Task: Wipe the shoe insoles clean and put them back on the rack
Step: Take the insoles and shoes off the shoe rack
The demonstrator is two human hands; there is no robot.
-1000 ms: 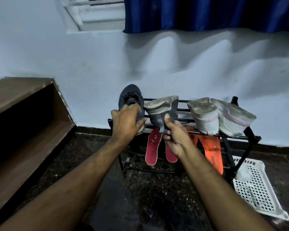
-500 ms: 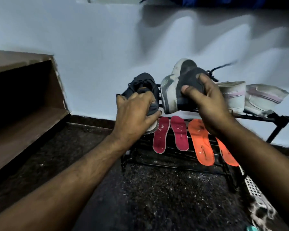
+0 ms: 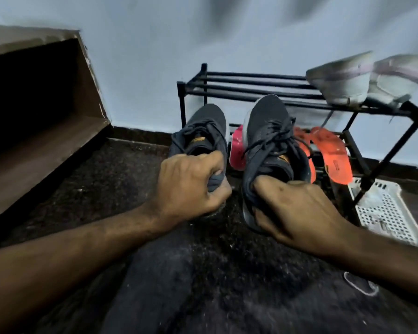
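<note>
insoles point(image 3: 333, 155), red and orange, lean on the rack's point(image 3: 251, 89) lower tier behind two dark sneakers.
thin and probably floppy, best pinched at an edge; left hand point(image 3: 186, 186) grips the left sneaker's point(image 3: 203, 131) heel, right hand point(image 3: 297, 208) clamps the right sneaker's point(image 3: 270, 136) heel.

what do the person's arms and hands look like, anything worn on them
Both forearms are bare right up to the frame edge: no sleeves show. The left hand and the right hand wear no gloves, and no rings, watch or bands are visible on the fingers or wrists. The picture is slightly blurred, so fine marks cannot be ruled out.
</note>
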